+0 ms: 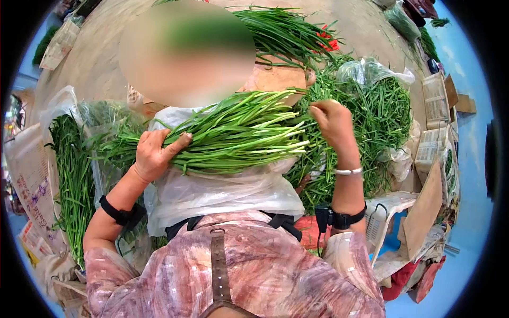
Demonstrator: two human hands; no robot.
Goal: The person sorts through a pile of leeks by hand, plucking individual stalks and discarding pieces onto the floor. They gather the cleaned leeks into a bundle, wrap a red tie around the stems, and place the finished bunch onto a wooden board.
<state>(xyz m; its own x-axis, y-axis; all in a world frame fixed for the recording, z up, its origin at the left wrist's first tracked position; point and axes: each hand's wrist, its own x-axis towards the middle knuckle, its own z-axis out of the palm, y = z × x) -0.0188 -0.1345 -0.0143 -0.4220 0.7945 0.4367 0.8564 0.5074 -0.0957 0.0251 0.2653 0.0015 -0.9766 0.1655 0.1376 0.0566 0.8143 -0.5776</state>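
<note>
A bunch of garlic chives lies across my lap, its pale cut ends pointing right and its leafy tips left. My left hand is closed around the leafy part, thumb on top. Just right of the pale ends, my right hand is raised with its fingers curled together; whether anything thin is pinched there is too small to tell. Under the bunch, a whitish plastic sheet covers my lap. A heap of loose green leaves lies beyond my right hand.
Long chives stand in a plastic-lined container at left. Another bunch rests on cardboard ahead, partly behind a blurred oval. White plastic crates and a cardboard flap stand at right.
</note>
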